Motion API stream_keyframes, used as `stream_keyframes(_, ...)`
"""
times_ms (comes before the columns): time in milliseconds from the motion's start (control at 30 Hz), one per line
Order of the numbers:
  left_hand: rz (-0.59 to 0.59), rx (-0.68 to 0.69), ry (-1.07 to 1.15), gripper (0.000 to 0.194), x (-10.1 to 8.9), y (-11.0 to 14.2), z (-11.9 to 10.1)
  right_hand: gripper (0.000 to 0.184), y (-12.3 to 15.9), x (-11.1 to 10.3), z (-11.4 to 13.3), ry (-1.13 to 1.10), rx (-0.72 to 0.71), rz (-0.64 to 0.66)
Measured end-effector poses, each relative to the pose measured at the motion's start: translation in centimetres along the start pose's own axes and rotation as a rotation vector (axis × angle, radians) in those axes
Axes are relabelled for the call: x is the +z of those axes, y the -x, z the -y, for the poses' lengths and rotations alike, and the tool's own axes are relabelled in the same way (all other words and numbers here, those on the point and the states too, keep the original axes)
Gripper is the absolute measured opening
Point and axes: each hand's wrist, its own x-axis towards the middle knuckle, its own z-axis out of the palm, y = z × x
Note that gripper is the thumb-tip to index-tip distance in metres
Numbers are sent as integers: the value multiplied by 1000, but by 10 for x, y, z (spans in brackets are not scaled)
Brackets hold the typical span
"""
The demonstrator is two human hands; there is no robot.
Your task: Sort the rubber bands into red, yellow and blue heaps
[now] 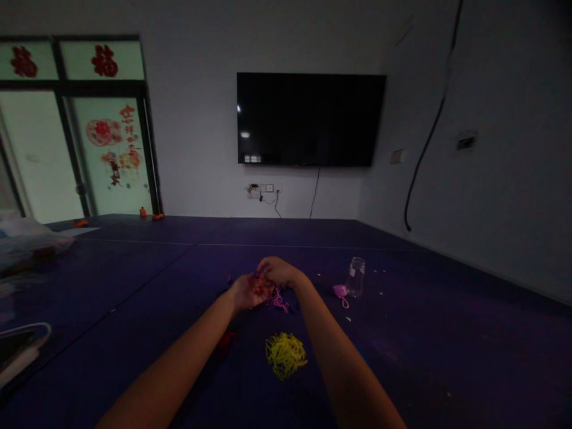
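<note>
My left hand (247,292) is turned palm up and cupped, with small red rubber bands (260,290) lying in it. Over that palm my right hand (279,271) bends down, fingers curled together at the bands; what lies between its fingertips is too small and dark to make out. Pink rubber bands (280,300) are scattered on the dark blue surface just under the hands, with some dark ones beside them. A heap of yellow rubber bands (286,356) sits closer to me, between my forearms. Partly behind my left forearm lies a dim red pile (227,341).
To the right stand a clear bottle (356,279) and, beside it, a pink cap with a loop (341,291). Small white scraps dot the surface there. Plastic bags (27,244) and a white-edged object (22,354) are at left. Orange items (157,217) lie far back.
</note>
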Motion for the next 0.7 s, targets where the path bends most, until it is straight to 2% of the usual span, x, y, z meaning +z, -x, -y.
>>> stream_keyframes(133, -49, 64, 54, 32, 1, -2, 0, 30, 0, 3, 9, -23, -57, 57)
stream_keyframes(267, -107, 132, -25, 27, -6, -4, -6, 30, 0, 2, 11, -116, -92, -37)
stream_keyframes(367, -167, 183, -144, 25, -17, -4, -14, 32, -2, 0, 8, -82, -122, -141)
stream_keyframes(467, -270, 231, -337, 28, -29, -1, -21, 33, -5, 0, 1, 118, -107, -208)
stream_keyframes(567, -392, 287, -601, 31, -36, 3, -24, 31, -9, 6, -9, 351, -50, -200)
stream_keyframes(700, -464, 329, -1023, 16, -35, 10, -24, 21, -13, 24, -24, 558, 57, -164)
